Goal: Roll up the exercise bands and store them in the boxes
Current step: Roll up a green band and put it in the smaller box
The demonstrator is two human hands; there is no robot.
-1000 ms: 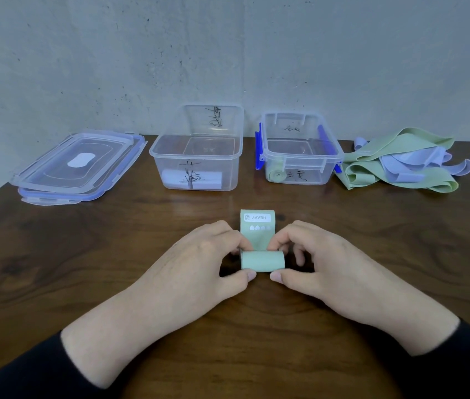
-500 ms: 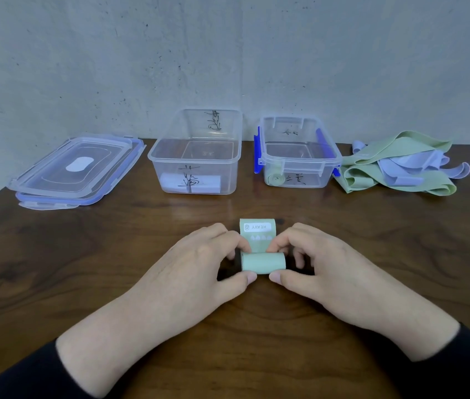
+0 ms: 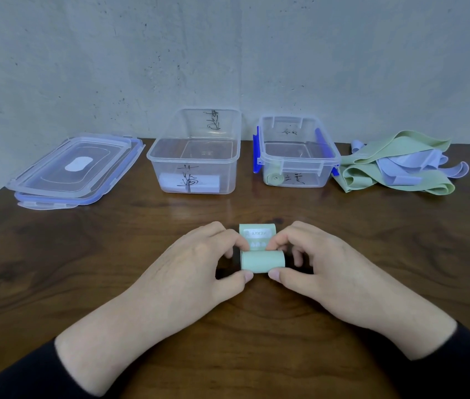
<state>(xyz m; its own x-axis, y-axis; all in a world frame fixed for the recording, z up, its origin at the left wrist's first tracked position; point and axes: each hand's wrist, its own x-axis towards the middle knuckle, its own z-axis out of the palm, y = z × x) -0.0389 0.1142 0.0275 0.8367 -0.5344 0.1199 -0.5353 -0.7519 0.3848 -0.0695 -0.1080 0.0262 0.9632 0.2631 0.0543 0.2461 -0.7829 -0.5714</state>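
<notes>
A green exercise band point(image 3: 262, 261) lies on the wooden table point(image 3: 84, 269), mostly wound into a roll, with a short flat tail marked HEAVY beyond it. My left hand point(image 3: 196, 263) pinches the roll's left end between thumb and fingers. My right hand point(image 3: 323, 266) pinches its right end the same way. At the back stand two clear boxes: the left box point(image 3: 196, 156) holds a white roll point(image 3: 170, 181), the right box point(image 3: 297, 156) holds a green roll point(image 3: 274, 178). A pile of loose green and lilac bands point(image 3: 400, 165) lies right of the boxes.
Two stacked clear lids point(image 3: 75, 171) with blue rims lie at the back left. A grey wall runs right behind the table's far edge. The table's left edge cuts in diagonally at the left.
The roll has been turned a little farther away from me, so the flat tail is shorter. Both hands kept their hold.
</notes>
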